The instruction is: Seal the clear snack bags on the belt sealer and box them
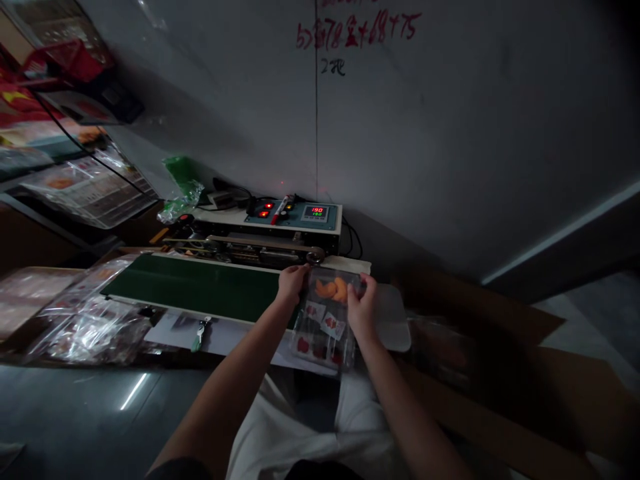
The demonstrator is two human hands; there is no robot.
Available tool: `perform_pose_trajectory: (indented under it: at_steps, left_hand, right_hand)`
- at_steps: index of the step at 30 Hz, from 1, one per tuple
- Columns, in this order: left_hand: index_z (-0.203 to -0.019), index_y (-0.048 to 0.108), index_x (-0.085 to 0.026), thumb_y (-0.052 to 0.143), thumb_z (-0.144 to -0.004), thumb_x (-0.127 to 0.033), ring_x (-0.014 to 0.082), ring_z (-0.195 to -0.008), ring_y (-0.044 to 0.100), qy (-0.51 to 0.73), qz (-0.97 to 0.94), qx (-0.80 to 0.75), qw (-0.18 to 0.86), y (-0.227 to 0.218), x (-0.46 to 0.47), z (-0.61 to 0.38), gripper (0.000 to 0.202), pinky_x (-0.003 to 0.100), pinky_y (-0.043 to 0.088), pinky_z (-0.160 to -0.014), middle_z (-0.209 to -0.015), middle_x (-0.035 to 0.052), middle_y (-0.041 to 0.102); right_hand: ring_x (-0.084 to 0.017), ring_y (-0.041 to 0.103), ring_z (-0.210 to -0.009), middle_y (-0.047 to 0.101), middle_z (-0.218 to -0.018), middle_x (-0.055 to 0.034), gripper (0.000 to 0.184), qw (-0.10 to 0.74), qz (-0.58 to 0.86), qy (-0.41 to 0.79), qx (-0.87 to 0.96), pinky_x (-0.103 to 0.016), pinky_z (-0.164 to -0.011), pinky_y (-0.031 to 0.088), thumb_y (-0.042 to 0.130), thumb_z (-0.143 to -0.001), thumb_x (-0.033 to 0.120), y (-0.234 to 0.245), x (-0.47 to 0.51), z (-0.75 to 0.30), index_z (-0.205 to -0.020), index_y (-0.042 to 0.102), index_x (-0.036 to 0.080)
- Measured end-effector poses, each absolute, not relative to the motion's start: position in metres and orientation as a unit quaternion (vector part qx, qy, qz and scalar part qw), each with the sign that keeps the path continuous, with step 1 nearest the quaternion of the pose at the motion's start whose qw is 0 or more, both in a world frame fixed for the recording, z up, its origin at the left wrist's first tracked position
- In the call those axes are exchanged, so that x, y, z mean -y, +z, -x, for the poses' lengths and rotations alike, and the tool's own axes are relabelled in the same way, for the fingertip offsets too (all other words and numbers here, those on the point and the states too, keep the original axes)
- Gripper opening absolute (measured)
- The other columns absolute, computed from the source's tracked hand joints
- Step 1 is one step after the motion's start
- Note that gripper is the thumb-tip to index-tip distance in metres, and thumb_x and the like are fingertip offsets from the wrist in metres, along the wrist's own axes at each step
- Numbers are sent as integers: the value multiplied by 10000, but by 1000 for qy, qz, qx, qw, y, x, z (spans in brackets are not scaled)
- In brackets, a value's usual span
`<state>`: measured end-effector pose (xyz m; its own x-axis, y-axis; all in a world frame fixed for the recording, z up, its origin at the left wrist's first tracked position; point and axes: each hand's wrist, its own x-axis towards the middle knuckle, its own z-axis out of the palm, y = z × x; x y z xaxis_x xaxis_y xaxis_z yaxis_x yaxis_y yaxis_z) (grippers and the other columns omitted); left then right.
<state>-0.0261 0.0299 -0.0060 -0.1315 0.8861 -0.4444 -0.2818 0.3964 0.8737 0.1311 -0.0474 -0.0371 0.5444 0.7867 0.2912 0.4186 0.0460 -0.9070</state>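
Observation:
A clear plastic bag (327, 320) with orange pieces and small red-and-white packets inside lies at the right end of a green conveyor belt (200, 287). My left hand (291, 283) pinches the bag's top left corner. My right hand (363, 308) grips its top right edge. The bag's open end points toward the sealing head of the band sealer machine (280, 230), whose red display and lamps are lit.
A heap of sealed clear bags (85, 320) lies left of the belt. Shelves with packaged goods (65, 160) stand at the far left. A green plastic bag (181, 183) sits behind the machine. Brown cardboard (500, 347) spreads at the right. A grey wall rises behind.

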Motion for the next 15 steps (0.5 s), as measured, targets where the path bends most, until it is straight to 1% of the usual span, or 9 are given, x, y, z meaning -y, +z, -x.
perform_pose_trajectory:
  at_steps: [2,6,8,11,12,13,15]
  left_hand:
    - [-604,593,-157,782,-605,-341,63,-399,388,486,-266,-584,593,-9,-31,33,264,202,254,-412,-488,-54,484]
    - [-644,635,-146,767,-625,-367,67,-391,376,489,-276,-604,566,-11,-33,48,258,207,234,-411,-478,-50,486]
    - [-665,654,-139,756,-639,-372,71,-393,384,492,-280,-616,548,-10,-36,57,255,209,248,-415,-485,-39,509]
    - [-690,672,-137,754,-647,-390,99,-459,486,500,-285,-633,517,-7,-37,83,269,217,348,-464,-560,-1,599]
    - [-709,684,-138,755,-646,-401,119,-506,540,505,-293,-641,498,-6,-34,95,280,227,396,-501,-599,14,634]
    - [-740,699,-139,753,-645,-416,145,-566,592,514,-305,-650,470,-5,-29,109,297,241,442,-549,-645,29,667]
    - [-834,729,-146,742,-655,-447,197,-707,669,532,-339,-668,394,-2,-9,137,351,279,509,-660,-757,53,724]
  right_hand:
    - [-236,562,-989,572,-1160,-138,387,569,669,164,450,-408,-892,492,528,-877,385,-37,46,-125,-1203,518,178]
    - [-258,561,-1023,573,-1121,-144,338,570,667,146,457,-455,-944,479,544,-866,389,-41,36,-101,-1124,526,171]
    - [-246,583,-975,574,-1105,-142,321,577,660,151,458,-460,-933,495,550,-867,398,-40,31,-85,-1095,526,173]
    - [-198,620,-833,576,-1124,-140,371,586,626,195,476,-408,-808,559,567,-872,451,-32,35,-93,-1121,512,181]
    - [-192,632,-831,583,-1140,-138,400,583,618,202,486,-389,-779,568,577,-871,468,-28,40,-112,-1149,508,189]
    - [-200,644,-874,593,-1156,-138,420,578,618,197,495,-375,-767,573,580,-871,481,-24,47,-141,-1174,507,198]
    - [-218,654,-914,635,-1117,-127,421,537,670,146,491,-385,-796,568,589,-861,474,-21,64,-224,-1180,537,203]
